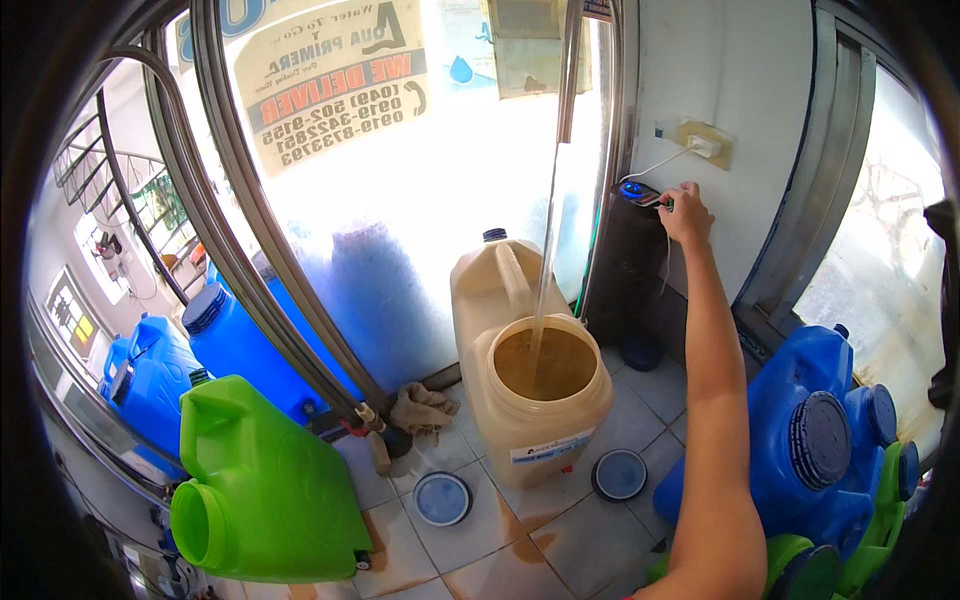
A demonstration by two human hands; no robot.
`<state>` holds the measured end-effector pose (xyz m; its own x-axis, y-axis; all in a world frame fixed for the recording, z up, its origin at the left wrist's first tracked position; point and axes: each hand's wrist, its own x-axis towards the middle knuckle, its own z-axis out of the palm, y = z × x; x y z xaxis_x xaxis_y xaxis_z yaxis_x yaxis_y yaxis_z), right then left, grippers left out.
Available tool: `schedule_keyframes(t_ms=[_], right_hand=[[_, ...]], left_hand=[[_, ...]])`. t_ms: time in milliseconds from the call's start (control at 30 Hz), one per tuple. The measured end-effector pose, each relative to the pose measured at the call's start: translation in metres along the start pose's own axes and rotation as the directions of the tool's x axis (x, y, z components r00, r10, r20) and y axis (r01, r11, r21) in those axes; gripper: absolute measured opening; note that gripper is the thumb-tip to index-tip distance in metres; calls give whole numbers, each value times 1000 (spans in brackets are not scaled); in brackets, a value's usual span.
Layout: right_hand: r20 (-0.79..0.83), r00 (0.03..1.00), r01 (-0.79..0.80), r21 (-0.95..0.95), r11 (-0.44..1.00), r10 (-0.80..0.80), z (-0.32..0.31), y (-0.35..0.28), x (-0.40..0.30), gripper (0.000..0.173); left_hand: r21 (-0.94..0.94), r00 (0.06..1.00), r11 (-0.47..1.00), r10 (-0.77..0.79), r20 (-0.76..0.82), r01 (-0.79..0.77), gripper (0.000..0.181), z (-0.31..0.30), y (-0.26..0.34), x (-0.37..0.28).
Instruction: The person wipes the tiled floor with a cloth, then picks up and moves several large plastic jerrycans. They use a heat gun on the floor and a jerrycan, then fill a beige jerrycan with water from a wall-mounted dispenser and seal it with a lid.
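My right hand (687, 213) reaches to the top of a dark cylindrical object by the wall, its fingertips at a small device with a blue light (637, 192). Whether the fingers grip the device or its cord is unclear. My left hand is out of view. Before me a beige plastic water jug (480, 360) stands on the tiles with its wide mouth uncovered. A clear stream (550, 225) runs from a metal pipe (570, 90) into that mouth. Two round blue lids (442, 499) (619, 475) lie on the floor near the jug.
An uncapped green jug (277, 480) stands at left, near a crumpled rag (424, 409). Capped blue jugs (787, 435) and green ones crowd the right. More blue containers (247, 352) are beyond the metal frame at left. A white plug (703, 146) sits in the wall outlet.
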<state>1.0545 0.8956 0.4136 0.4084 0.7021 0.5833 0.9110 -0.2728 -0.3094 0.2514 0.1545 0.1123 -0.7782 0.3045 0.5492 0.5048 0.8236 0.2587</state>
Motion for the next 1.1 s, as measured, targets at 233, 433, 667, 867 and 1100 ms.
schedule_keyframes(t_ms=[233,433,667,867,1100], right_hand=[[72,996,66,-210,975,-52,-10,-14,2,14],[75,996,59,-266,962,-41,-6,-14,2,15],[52,996,80,-286,955,-67,-1,-15,-1,20],[44,994,109,-326,939,-100,5,-15,-1,21],[38,995,95,-301,949,-88,5,-15,-4,22]], left_hand=[[47,999,998,38,3,-38,88,5,-3,3],[5,999,999,-33,40,33,92,0,5,3],[51,997,997,-61,53,58,95,-1,12,1],[41,995,998,-60,80,57,95,-2,16,1],[79,997,996,-48,54,44,94,11,5,-5]])
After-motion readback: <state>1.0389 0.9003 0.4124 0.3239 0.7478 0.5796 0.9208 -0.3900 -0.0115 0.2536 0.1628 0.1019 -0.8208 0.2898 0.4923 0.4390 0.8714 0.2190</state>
